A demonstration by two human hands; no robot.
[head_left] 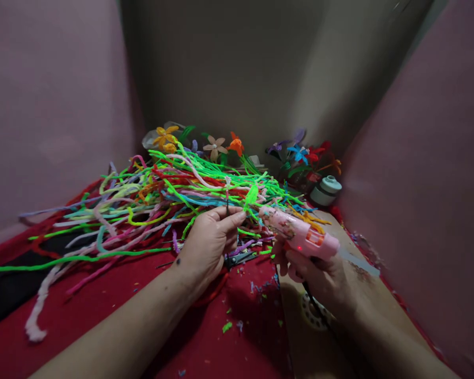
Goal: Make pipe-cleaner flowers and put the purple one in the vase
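My right hand (319,273) grips a pink hot glue gun (296,229), its nozzle pointing left and a red light glowing on its side. A translucent glue stick (359,261) pokes out of the back. In front of the nozzle, my left hand (215,234) pinches a thin dark stem (227,204) held upright, with a small white tuft (228,181) at its top. A bright green looped leaf shape (252,195) appears just right of the left fingertips, by the nozzle; whether the fingers hold it too, I cannot tell.
Many coloured pipe cleaners (142,210) lie heaped across the red cloth (161,326). Behind them stand pipe-cleaner flowers (215,147) and a pale jar (326,190). Scissors (240,258) lie below my left hand. A tan board (304,337) is at right, with the gun's black cord (316,305) over it.
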